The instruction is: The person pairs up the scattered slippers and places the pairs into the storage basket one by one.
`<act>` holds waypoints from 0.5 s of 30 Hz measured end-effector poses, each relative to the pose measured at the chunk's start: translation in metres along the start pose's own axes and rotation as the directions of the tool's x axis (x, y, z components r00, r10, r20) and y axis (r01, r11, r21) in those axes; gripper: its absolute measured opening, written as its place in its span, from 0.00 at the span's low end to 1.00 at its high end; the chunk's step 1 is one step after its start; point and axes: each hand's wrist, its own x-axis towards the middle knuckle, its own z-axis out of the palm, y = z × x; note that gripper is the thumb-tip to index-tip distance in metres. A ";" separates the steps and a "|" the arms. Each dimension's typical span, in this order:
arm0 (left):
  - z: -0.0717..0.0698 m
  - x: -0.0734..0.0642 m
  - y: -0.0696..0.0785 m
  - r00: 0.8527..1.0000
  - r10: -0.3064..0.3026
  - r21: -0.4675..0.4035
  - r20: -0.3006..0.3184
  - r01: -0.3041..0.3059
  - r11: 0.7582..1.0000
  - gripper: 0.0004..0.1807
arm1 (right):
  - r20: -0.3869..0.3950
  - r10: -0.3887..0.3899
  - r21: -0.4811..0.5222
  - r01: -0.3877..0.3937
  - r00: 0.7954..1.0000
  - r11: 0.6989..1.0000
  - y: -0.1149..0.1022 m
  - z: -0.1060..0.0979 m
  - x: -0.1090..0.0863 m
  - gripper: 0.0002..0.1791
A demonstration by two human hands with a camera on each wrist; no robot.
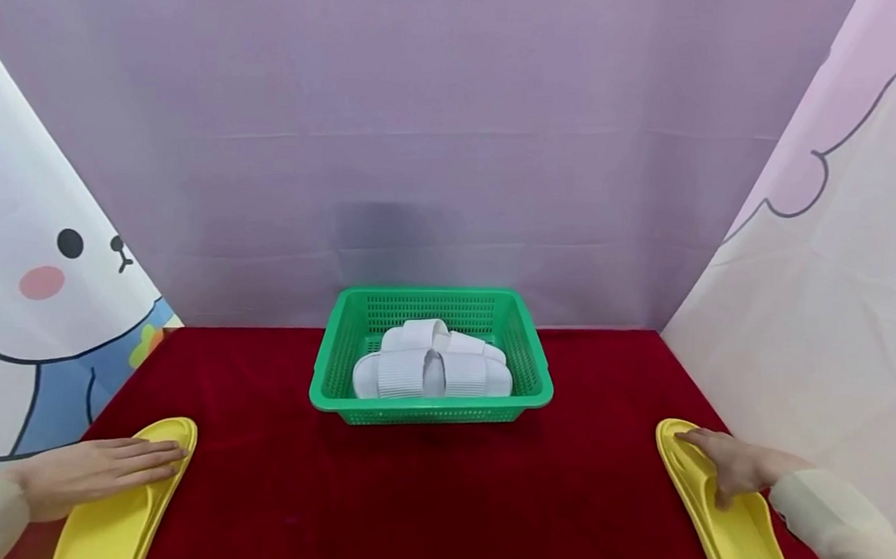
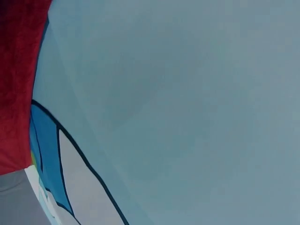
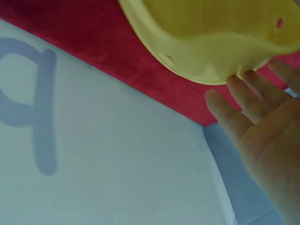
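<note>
A yellow slipper (image 1: 110, 536) lies at the front left of the red cloth, partly below the head view's edge. Across its strap rests my left hand (image 1: 97, 474), palm down with the fingers straight and together. At the front right is another yellow slipper (image 1: 744, 543). My right hand (image 1: 736, 463) touches it near the toe end, the thumb over the slipper. In the right wrist view, extended fingers (image 3: 248, 96) of that hand lie along the slipper's (image 3: 206, 58) edge. The left wrist view does not show the left hand.
A green basket (image 1: 431, 405) stands at the middle back, holding white slippers (image 1: 402, 376) with ribbed straps. Red cloth (image 1: 423, 495) covers the table. A lilac curtain (image 1: 453, 163) hangs behind, with printed sheets (image 1: 14, 235) on the left and pale ones (image 1: 829, 329) on the right.
</note>
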 end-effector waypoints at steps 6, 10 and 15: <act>0.005 -0.002 -0.002 0.999 0.032 -0.069 0.029 -0.030 0.997 0.42 | -0.032 0.023 0.014 -0.022 0.999 1.000 0.006 0.003 0.001 0.49; 0.005 0.001 -0.007 0.998 0.064 -0.048 -0.028 -0.065 0.997 0.33 | -0.029 0.045 0.031 -0.044 0.999 0.999 0.013 0.005 0.002 0.48; 0.003 0.004 -0.012 0.991 0.104 0.026 -0.081 -0.103 0.994 0.30 | -0.014 0.059 0.053 -0.059 0.998 0.997 0.019 0.010 0.003 0.47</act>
